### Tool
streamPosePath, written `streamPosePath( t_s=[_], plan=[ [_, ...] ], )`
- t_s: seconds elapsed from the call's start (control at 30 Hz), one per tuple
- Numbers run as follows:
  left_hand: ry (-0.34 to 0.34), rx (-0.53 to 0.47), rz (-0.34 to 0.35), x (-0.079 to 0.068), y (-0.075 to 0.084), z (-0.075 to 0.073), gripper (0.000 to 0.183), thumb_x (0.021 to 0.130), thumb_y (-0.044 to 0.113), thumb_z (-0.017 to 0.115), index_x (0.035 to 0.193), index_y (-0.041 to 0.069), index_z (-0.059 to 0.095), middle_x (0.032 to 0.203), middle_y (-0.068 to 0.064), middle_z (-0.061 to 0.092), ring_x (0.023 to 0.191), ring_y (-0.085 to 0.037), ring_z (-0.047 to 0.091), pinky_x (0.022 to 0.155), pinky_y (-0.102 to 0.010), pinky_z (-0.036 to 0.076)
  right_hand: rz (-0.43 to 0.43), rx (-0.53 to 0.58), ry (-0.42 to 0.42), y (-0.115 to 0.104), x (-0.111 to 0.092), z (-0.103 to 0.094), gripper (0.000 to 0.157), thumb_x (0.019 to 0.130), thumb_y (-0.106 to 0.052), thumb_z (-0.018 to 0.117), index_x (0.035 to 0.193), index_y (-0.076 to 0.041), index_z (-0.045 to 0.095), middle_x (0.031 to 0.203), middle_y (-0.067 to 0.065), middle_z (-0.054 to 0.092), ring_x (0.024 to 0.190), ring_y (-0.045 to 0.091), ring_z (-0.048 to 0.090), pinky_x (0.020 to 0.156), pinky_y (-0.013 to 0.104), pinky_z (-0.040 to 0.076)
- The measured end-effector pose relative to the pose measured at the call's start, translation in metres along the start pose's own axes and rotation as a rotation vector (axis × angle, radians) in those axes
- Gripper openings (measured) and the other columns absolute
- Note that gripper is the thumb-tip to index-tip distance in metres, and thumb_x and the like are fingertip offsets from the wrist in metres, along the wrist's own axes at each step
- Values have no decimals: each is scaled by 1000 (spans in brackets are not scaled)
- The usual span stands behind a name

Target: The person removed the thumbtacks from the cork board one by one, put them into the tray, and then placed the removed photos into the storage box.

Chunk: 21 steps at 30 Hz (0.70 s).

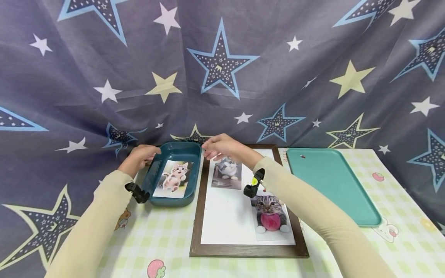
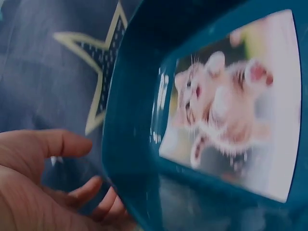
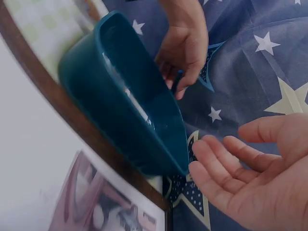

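Note:
A deep teal dish (image 1: 197, 170) stands on the left of the table with a kitten photo (image 1: 174, 179) lying in it. My left hand (image 1: 140, 156) is at the dish's far left side. In the left wrist view, its lower fingers (image 2: 111, 206) lie against or just beside the outer wall, while the upper finger points at the wall across a gap. Near the opposite far corner is my right hand (image 3: 269, 178), palm turned up, fingers loosely bent and holding nothing. The fingertips come close to the rim; whether they touch is unclear.
Right of the dish lies a brown-framed white board (image 1: 226, 216), carrying a grey cat photo (image 1: 227, 179) and a photo of a cat with a pink ball (image 1: 270, 220). A green tray (image 1: 326, 181) with a small red item (image 1: 302, 156) is farther right. Starry cloth (image 1: 243, 112) hangs behind.

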<state>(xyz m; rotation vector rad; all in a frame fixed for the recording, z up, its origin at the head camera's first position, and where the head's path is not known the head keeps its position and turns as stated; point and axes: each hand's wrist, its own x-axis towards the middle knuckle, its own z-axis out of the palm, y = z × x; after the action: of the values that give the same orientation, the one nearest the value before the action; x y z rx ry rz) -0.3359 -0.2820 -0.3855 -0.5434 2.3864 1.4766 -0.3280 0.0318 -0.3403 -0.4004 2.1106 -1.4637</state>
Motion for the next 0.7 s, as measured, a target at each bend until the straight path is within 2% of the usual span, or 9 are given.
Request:
streamPosePath(
  t_s=[0.07,0.1,0.13,0.17,0.23,0.33,0.43,0.53,0.7],
  plan=[
    [66,-18,47,-4,6,12,62,95,14,52,152,-4,36,148,-24,44,133,-35,46,110,-45,44,-27,-11,17,4,-3,-3,30,105,-14,55,130,-3,66,121,19,72,113,33,70,104,51,53],
    [96,-30,69,-7,10,18,67,96,14,51,156,-3,30,159,-24,32,143,-39,38,116,-49,39,-42,-14,25,7,-4,-5,29,104,-13,56,130,-3,66,119,19,72,111,33,70,101,50,54],
    [146,-24,94,-9,13,24,69,95,14,52,157,-2,29,162,-24,30,147,-40,34,120,-51,36,-57,-13,31,9,-5,-7,29,104,-12,56,129,-2,66,117,19,73,108,33,71,99,49,56],
    [201,-19,119,-12,17,30,68,94,14,54,157,-1,31,161,-24,31,147,-41,33,121,-52,34,-71,-14,37,12,-5,-9,28,104,-11,56,129,-2,66,116,18,73,105,31,72,96,47,57],
    [299,-2,174,-18,25,43,66,93,14,57,154,2,38,156,-25,37,142,-41,38,119,-49,38,-94,-14,46,17,-7,-12,28,103,-10,57,128,-1,66,114,18,73,99,28,73,90,42,59],
    [377,38,269,-27,35,61,61,92,14,60,151,5,45,152,-25,43,135,-40,43,112,-49,42,-114,-25,55,24,-9,-17,29,103,-10,58,129,1,65,113,19,72,94,23,73,82,33,61],
    [356,66,379,-36,44,81,57,93,13,60,148,6,47,150,-25,44,134,-39,46,111,-51,42,-122,-29,65,29,-13,-21,31,103,-10,57,131,2,64,116,23,71,100,29,73,79,30,59],
    [299,104,480,-45,50,101,54,94,13,60,146,6,49,150,-23,42,138,-39,42,114,-53,39,-120,-18,85,33,-15,-26,30,103,-10,57,131,2,64,117,24,71,107,36,71,80,31,59],
    [216,222,646,-54,53,132,55,94,15,59,147,6,48,151,-23,40,140,-41,40,114,-55,37,-104,29,145,38,-14,-35,27,104,-11,57,127,0,66,108,18,73,106,37,71,87,39,61]
  ],
)
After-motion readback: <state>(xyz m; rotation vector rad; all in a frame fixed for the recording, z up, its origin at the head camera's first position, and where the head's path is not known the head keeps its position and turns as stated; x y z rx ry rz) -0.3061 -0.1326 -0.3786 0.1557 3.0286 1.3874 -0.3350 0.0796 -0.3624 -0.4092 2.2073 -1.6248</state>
